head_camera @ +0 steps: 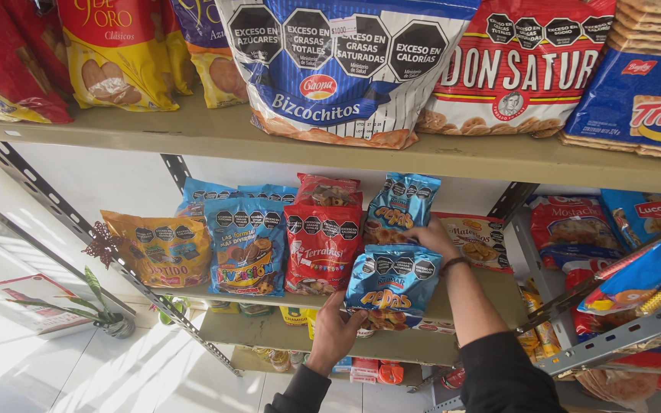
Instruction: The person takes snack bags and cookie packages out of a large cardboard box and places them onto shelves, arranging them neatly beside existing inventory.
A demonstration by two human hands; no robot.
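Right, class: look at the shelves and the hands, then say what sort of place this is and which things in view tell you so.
Most likely a small grocery shop. Metal shelves are packed with many bagged biscuits and snacks, the same kinds side by side. The left hand holds a blue snack bag on the middle shelf, while the right hand touches a matching bag behind it.

right hand (431,239) fingers behind blue bag (401,208)

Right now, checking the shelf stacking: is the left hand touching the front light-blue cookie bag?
Touching. The head view shows the left hand gripping the lower edge of the front light-blue cookie bag.
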